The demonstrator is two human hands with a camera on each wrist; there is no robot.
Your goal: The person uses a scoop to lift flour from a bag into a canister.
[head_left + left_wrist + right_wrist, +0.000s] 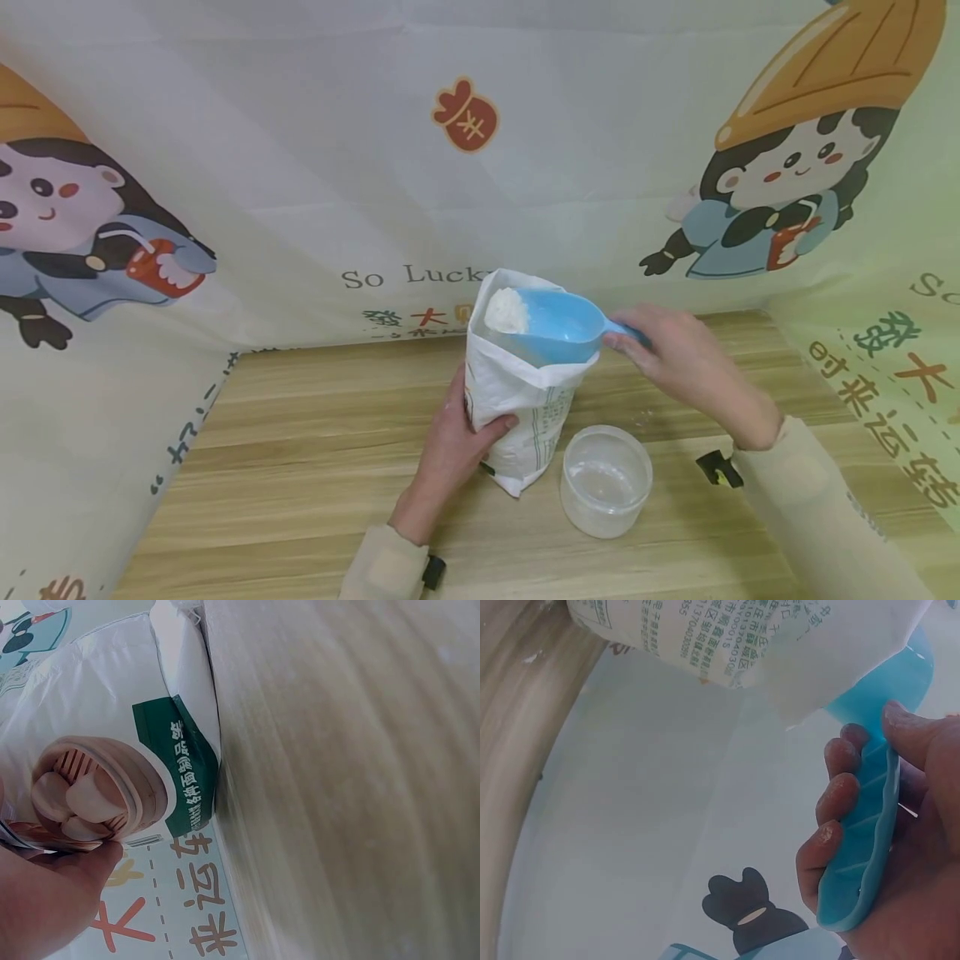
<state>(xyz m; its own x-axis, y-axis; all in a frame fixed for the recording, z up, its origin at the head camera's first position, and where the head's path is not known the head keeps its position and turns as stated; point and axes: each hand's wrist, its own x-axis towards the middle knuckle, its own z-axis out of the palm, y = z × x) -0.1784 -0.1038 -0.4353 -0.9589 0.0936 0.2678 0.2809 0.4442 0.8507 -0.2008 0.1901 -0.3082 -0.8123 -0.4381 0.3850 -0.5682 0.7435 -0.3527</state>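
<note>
A blue scoop (573,321) with white powder (507,311) heaped at its front end lies across the open mouth of a white paper bag (517,392). My right hand (678,354) grips the scoop's handle (866,825), fingers curled around it; some powder dusts the fingertips. My left hand (457,442) holds the bag from its left side, thumb across the front. In the left wrist view the bag (82,682) shows a picture of buns in a steamer, and its base is near the table. A clear round plastic tub (606,483) stands just right of the bag.
The wooden table (300,433) carries a light dusting of powder near the tub. A printed cloth (300,167) with cartoon figures hangs behind the table and along both sides.
</note>
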